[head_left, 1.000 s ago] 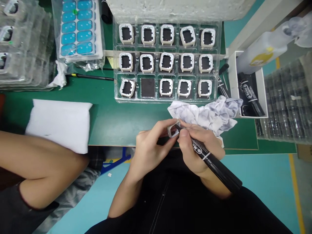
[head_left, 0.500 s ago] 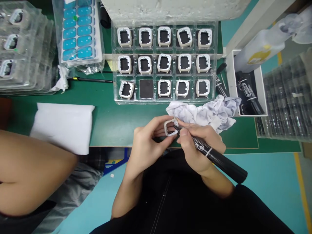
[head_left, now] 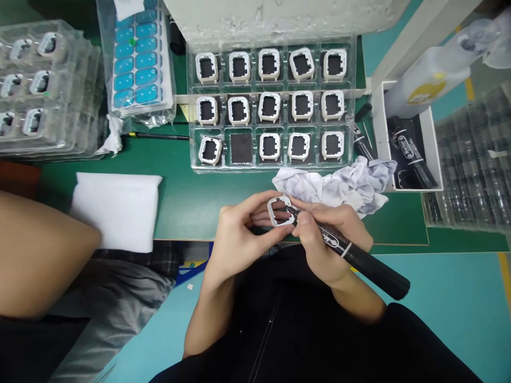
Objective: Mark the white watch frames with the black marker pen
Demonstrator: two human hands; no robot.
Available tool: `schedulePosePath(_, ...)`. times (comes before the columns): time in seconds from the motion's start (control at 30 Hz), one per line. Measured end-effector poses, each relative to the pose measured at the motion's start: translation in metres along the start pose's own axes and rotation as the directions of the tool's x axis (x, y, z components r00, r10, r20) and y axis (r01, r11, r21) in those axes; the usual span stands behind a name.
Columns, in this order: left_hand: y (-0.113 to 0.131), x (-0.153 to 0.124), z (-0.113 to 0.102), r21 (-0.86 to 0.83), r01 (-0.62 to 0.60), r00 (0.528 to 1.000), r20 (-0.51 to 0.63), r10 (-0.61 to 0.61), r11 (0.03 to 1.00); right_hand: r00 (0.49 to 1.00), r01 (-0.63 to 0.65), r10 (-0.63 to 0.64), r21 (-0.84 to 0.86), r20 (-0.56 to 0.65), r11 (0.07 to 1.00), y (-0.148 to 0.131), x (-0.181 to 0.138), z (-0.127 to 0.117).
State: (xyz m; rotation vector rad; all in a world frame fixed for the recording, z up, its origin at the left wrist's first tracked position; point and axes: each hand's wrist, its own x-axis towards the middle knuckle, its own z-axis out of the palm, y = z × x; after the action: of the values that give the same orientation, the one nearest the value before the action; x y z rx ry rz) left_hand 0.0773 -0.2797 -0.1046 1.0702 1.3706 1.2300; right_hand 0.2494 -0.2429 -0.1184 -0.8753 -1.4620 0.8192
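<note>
My left hand (head_left: 247, 229) grips a small white watch case frame (head_left: 272, 214) between thumb and fingers, its open middle tilted toward me. In my right hand (head_left: 329, 239) is a black marker pen (head_left: 371, 269), held like a writing pen. The marker's tip meets the right inner edge of the frame, though exact contact is too small to tell. Beyond my hands lies a clear plastic tray (head_left: 255, 169) with rows of similar white frames (head_left: 270, 146). One front-row pocket (head_left: 241, 148) shows only its dark bottom.
A crumpled cloth (head_left: 339, 183) lies right of my hands. A white box (head_left: 438, 159) holds markers and a bottle (head_left: 431, 80). At left are a folded white cloth (head_left: 117, 210), stacked trays (head_left: 51, 106) and blue sticker sheets (head_left: 136, 66). Another person's arm (head_left: 43, 255) reaches in from the left.
The watch case frame has turned slightly in my left hand, showing more of its face. The marker stays against its right side. The other person's arm has shifted left.
</note>
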Motion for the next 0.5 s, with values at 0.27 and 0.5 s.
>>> schedulePosePath(0.27,0.013,0.008,-0.014,0.37,-0.171,0.98,-0.034,0.198,0.913,0.994,0.033,-0.028,0.057,-0.101,0.998,0.004,-0.002,-0.001)
schedulePosePath(0.5,0.034,0.069,-0.07,0.846,-0.239,0.929,0.056,0.366,0.476,0.996,0.026,-0.02,0.066,-0.088,0.997,0.004,-0.003,-0.003)
